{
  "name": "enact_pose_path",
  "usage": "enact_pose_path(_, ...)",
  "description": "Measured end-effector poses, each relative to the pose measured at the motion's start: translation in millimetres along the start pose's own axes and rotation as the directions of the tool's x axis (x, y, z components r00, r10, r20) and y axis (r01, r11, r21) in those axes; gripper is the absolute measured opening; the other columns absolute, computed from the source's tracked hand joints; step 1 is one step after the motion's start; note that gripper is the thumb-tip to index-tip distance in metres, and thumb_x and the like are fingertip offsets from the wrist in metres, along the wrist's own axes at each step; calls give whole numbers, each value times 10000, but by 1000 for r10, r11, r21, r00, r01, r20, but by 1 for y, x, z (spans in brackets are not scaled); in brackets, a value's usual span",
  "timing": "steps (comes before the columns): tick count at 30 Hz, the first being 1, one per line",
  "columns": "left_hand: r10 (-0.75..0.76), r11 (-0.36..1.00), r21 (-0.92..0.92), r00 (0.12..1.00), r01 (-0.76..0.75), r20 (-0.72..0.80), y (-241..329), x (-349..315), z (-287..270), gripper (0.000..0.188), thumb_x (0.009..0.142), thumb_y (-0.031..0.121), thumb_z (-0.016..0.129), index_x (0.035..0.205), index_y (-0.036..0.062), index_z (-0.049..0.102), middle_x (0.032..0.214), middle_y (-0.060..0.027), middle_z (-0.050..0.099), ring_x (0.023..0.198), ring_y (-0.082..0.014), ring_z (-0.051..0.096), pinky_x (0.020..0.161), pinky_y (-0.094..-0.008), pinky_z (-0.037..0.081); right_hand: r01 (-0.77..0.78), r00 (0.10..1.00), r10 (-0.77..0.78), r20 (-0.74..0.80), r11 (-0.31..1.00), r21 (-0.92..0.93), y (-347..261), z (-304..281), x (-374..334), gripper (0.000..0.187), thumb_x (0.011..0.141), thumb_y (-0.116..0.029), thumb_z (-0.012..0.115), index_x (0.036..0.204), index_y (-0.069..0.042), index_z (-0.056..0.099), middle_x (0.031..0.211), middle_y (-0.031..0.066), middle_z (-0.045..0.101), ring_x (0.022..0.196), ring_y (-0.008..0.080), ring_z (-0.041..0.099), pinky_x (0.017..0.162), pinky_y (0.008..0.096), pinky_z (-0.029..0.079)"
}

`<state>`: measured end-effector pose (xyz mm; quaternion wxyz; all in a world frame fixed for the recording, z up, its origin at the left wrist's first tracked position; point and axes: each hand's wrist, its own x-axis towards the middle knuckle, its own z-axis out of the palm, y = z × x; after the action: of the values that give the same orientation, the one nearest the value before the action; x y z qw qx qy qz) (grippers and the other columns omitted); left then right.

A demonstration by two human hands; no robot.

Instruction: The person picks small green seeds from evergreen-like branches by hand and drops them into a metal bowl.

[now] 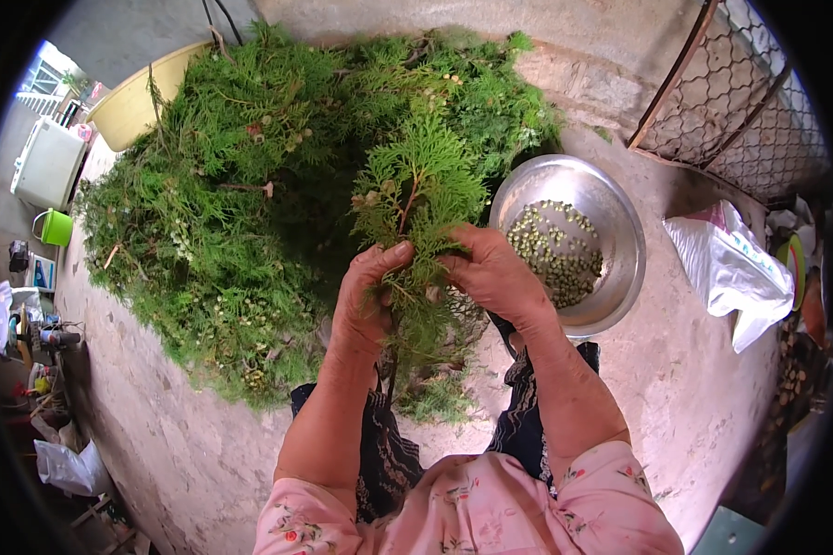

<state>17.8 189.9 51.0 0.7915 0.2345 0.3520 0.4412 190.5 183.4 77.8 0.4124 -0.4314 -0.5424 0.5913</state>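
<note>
Closest to us, our pink flowered shirt [472, 504] fills the lower edge, and beyond it our dark patterned trousers [379, 462] spread to either side, which leaves a gap for the work between our knees. Our left grip [366, 287] is wrapped around a leafy green sprig [418, 171], thumb laid over its stem; the sprig stands roughly upright between our hands, its tip pointing away from us, probably so that its side shoots stay in plain sight. Our right grip [495, 268] is narrowed to a pinch at the sprig's right side, touching the foliage; whether a berry sits between those fingertips, we cannot tell.

Just past our right forearm, a round metal basin [615, 208] rests on the concrete floor [204, 444], likely put there to be near our right side. Small green berries [551, 254] lie scattered over its bottom. Beyond our hands and to the left, a broad heap of cut branches [222, 231] seems set within our left arm's reach.

Farther out, a silvery bag [727, 254] slumps right of the basin, while a pale yellow tub [143, 97] stands behind the heap.
</note>
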Motion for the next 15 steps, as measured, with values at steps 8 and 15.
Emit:
enact_pose_path(8,42,978,205,940,30,-339,-2,-13,23,203,780,123,604,930,-2,547,721,-69,587,563,-191,585,538,-292,506,151,934,-339,-110,656,-740,32,-25,0,94,733,-72,628,780,2,595,733,165,583,729,325,575,620,349,462)
enact_pose_path(15,105,994,6,966,-107,-237,6,-12,20,132,825,174,591,769,92,503,543,37,434,401,-59,417,436,-217,442,-94,917,189,-352,958,270,-13,-24,4,56,811,-75,584,838,-27,592,778,71,616,598,116,564,523,241,457)
